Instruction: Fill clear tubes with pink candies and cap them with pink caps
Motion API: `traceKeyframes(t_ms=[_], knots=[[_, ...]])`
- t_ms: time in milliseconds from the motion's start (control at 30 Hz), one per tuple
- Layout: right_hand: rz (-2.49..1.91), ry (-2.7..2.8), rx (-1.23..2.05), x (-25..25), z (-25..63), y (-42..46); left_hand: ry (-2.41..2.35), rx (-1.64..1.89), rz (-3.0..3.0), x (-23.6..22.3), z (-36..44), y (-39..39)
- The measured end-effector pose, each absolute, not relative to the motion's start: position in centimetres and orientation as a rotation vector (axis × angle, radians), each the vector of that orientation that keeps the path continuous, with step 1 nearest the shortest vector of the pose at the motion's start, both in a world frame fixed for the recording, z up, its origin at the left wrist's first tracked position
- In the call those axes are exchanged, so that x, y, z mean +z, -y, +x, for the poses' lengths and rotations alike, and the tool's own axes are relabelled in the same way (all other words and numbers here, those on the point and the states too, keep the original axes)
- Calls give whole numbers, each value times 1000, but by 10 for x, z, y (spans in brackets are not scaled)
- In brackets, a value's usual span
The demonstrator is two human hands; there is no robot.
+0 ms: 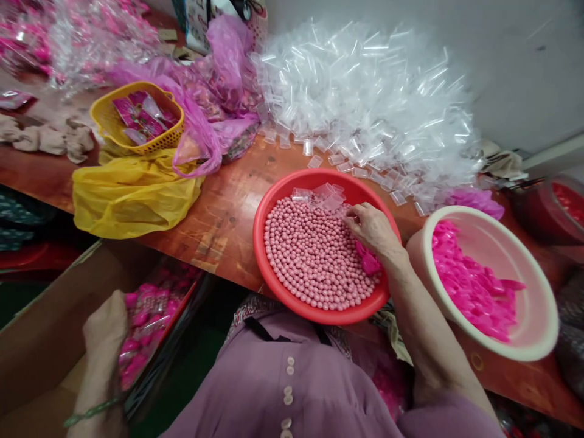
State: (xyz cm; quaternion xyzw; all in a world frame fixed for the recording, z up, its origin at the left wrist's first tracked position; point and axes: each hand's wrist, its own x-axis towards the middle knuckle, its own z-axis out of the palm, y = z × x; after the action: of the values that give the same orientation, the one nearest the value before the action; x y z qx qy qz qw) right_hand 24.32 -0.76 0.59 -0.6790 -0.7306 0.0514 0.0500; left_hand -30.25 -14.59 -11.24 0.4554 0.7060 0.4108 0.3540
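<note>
Reddish-brown tabletop (pixel 228 243), pale wall (pixel 515 67): containers and contents

Round red plastic basin (pixel 266 292) at table edge: filled with small pink round beads (pixel 319 255); short clear plastic tubes (pixel 326 196) at its far side, bright pink plastic pieces (pixel 367 258) at its right. Right hand (pixel 371 228) over basin, beside the tubes; fingers bent and close together, grip contents cannot be told.

Brown cardboard box (pixel 41 334), lower left: bead-filled clear tubes with pink ends (pixel 148 316). Left hand (pixel 107 322) just beside them, fingers curled in; fingertips hidden, hold cannot be told.

White round plastic tub (pixel 538 304), right of basin: bright pink plastic parts (pixel 474 283). Yellow lattice basket (pixel 159 146), upper left: pink printed packets (pixel 143 115). Large heap of clear tubes (pixel 365 103) behind basin.
</note>
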Motion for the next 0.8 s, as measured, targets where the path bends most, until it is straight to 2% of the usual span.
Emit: traceKeyframes(t_ms=[167, 333, 433, 533, 667, 800], knots=[[-2033, 2147, 266, 0, 244, 1, -2101, 1113, 1548, -119, -311, 158], [-2215, 1896, 299, -2, 241, -14, -2279, 1211, 1260, -77, -249, 127], [-2205, 1932, 402, 1, 241, -15, -2072, 1378, 1229, -45, -192, 102], [-2169, 1916, 452, 6, 242, -7, -1788, 1488, 1498, -12, -129, 82], [-2031, 1882, 519, 8, 241, 9, -1296, 1348, 1813, 9, -60, 59], [-1918, 1988, 533, 2, 235, 19, -1276, 1001, 2127, 2, -26, 43]])
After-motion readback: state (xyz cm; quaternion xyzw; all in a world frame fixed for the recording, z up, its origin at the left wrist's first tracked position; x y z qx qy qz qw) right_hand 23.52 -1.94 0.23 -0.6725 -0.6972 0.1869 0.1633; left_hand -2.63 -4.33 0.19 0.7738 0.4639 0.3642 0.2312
